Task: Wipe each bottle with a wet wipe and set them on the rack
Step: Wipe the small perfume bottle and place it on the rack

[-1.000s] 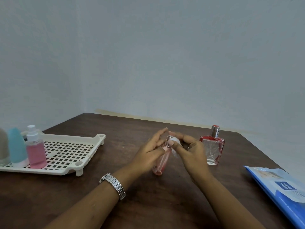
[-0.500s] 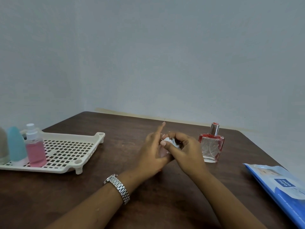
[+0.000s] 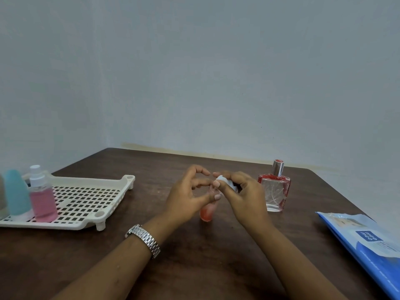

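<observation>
Left hand point(image 3: 190, 195) gripped the slim pink bottle point(image 3: 206, 213) mid-table, tilted, with the thumb curled across it. Right hand point(image 3: 244, 198) pinched a scrunched white wet wipe point(image 3: 225, 180) at the bottle's top. The white slotted plastic rack point(image 3: 86, 198), far left, held a spray bottle point(image 3: 42, 198) of pink liquid and a rounded teal bottle point(image 3: 16, 193), both upright. A square clear-glass perfume bottle point(image 3: 273, 191) with a metal cap stood just right of the hands. A glossy blue wipes pack point(image 3: 363, 241) lay at the right edge of the dark wood table point(image 3: 194, 267).

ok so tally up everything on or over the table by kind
bottles: 5 (grey bottle cut by the frame edge, teal bottle, pink spray bottle, small pink bottle being held, red perfume bottle)
rack: 1
wet wipe: 1
wipe pack: 1
wristwatch: 1
total: 9
</observation>
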`<state>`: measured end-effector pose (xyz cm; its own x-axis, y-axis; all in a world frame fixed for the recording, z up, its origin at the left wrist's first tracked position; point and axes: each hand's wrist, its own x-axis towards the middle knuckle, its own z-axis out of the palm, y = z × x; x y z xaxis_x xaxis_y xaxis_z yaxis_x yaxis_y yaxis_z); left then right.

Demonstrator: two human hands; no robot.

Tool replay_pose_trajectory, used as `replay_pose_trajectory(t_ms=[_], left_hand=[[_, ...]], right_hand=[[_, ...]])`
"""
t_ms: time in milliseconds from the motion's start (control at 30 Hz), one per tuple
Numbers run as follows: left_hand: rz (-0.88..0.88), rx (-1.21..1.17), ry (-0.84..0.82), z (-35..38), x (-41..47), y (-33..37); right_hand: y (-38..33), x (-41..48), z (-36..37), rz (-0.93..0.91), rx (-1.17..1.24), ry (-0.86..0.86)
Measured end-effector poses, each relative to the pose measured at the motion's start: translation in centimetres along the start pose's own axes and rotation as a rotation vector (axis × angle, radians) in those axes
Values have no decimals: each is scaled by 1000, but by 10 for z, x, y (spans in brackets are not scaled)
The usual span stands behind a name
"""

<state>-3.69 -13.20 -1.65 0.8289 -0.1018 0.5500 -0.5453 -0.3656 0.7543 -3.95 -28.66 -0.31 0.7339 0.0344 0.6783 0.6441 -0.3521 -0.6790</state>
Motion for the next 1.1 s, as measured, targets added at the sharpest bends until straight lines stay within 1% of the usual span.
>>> replay_pose_trajectory(t_ms=[100,200,267,333,433,533,600,733,900,967,1033,1100], left_hand=[[-1,-52,-98,-4,2,-3],[-4,-87,-189,-4,3,0],[-4,-103,-217,-2,2,1],[-12,-114,-214,0,2,1],[-13,-128,-201,2,1,-1],[-15,-121,-204,4,1,-2],[-27,-129,-195,5,1,-3],[-34,-155,-175,6,3,-7],[-62,-192,-153,3,4,-7],[-75,-212,-158,1,3,-4],[-69,-220,-173,3,2,-2],[-56,-235,-181,5,1,-3]], right_hand=[[1,1,-2,-6,9,-77],[-1,1,-4,-59,11,-132],[-3,2,-5,-104,43,-144],[-5,1,-5,-185,22,-130],[-6,1,-4,-313,-90,-86],[-7,-1,-2,-354,-163,18],[-9,-3,2,-342,-186,65],[-10,-3,2,-287,-129,80],[-3,1,-9,-50,-3,98],[-1,4,-12,32,101,121],[-4,5,-12,66,261,76],[-8,2,-9,79,353,-50]])
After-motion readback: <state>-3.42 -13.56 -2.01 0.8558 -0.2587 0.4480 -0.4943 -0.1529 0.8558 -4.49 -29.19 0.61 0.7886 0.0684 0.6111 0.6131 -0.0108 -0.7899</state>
